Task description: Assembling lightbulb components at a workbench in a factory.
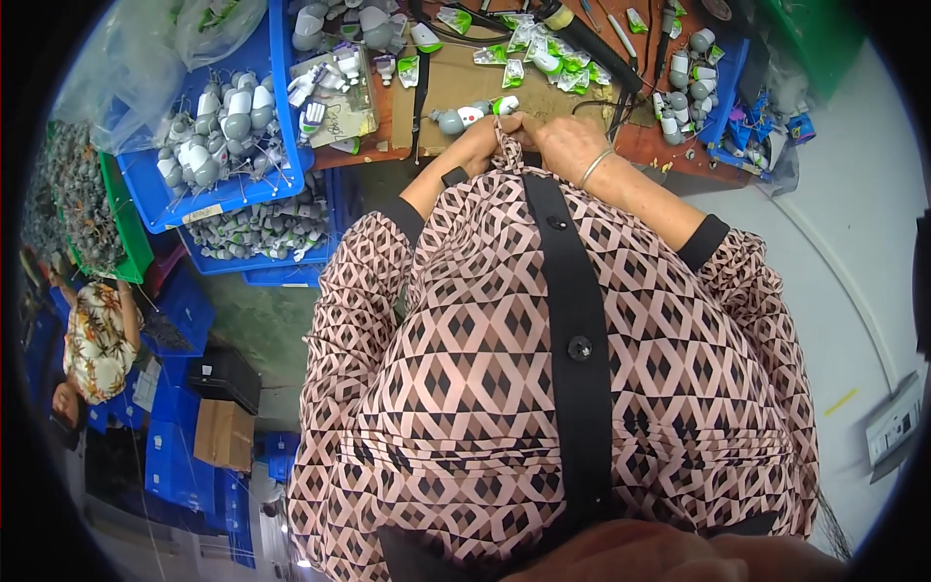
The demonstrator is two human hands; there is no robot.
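My left hand (477,144) and my right hand (565,145) meet at the near edge of the workbench. Between them is a bunched, knotted strip of patterned fabric (508,147), matching the blouse I wear. Both hands are closed, with the fingers pinched around the strip. Just beyond my fingers, a grey and white bulb-shaped part (471,115) with a red dot lies on a cardboard sheet (441,82). A small white and green piece (505,105) rests beside it, close to my fingertips.
Blue bins (281,160) of grey and white parts stand at the left, beside a green crate (131,218). Green and white pieces (543,53) and a black rod-like tool (592,48) lie farther back. Another person (100,339) is at far left.
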